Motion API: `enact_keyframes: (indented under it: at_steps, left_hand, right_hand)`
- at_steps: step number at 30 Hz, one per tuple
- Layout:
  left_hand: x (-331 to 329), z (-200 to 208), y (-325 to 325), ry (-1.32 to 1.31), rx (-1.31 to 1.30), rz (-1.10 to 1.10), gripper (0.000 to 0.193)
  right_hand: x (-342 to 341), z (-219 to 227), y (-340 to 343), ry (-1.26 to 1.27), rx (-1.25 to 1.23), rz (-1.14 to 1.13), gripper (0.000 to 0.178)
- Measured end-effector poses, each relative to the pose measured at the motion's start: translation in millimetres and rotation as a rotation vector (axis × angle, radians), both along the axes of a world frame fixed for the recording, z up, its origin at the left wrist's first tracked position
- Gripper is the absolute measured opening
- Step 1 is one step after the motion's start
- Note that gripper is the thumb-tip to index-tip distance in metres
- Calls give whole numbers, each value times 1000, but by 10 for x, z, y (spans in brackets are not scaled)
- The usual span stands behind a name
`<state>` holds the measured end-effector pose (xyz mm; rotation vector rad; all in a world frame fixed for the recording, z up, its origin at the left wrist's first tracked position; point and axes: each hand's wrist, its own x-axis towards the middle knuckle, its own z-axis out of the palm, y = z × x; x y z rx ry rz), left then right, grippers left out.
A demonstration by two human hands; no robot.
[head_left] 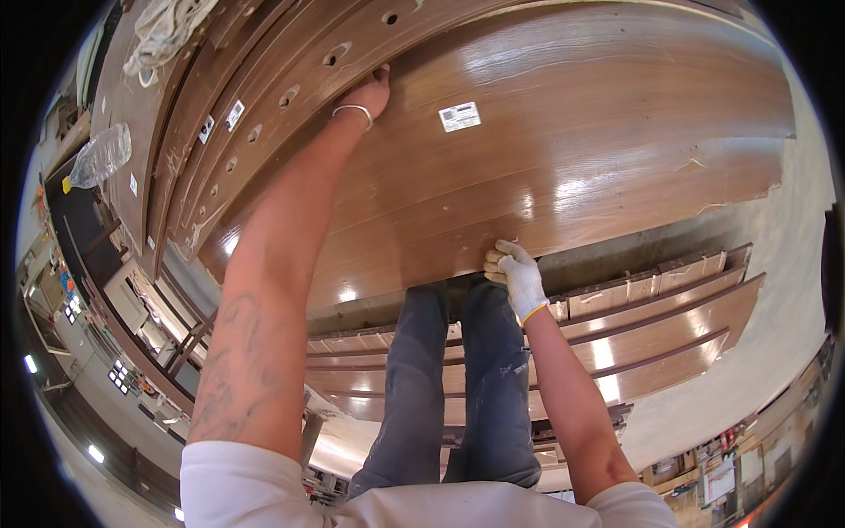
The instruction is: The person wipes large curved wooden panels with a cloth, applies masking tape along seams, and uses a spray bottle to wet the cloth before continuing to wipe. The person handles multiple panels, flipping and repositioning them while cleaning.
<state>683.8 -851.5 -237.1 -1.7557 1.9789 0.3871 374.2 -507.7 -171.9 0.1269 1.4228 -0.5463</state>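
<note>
A large, glossy brown wood-grain panel (422,189) with a white label (459,116) stretches across the view in front of my legs. At its far side is my bare left hand (371,92), a bracelet on the wrist. Its fingers curl in where the panel meets a brown board with a row of holes (286,97); what they grip is hidden. My right hand (518,275), in a white work glove with a yellow cuff edge, has its fingers bent over the panel's near edge.
More brown boards (189,132) stand stacked at the left, with a clear plastic bottle (101,157) and a whitish cloth (167,33) on them. Behind my legs lies another stack of brown panels (634,339). Pale floor (779,290) shows at the right.
</note>
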Motion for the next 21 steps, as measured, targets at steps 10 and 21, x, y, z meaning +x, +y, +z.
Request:
enact_keyframes:
  at_steps: [10,21]
  left_hand:
    - [-226,500,877,289,-73,248,55]
    - [-307,624,2959,376,-288,774,87]
  right_hand:
    - [212,-108,-186,61,-72,-356,42]
    - [-77,-332,-537,-76,182,-370,32]
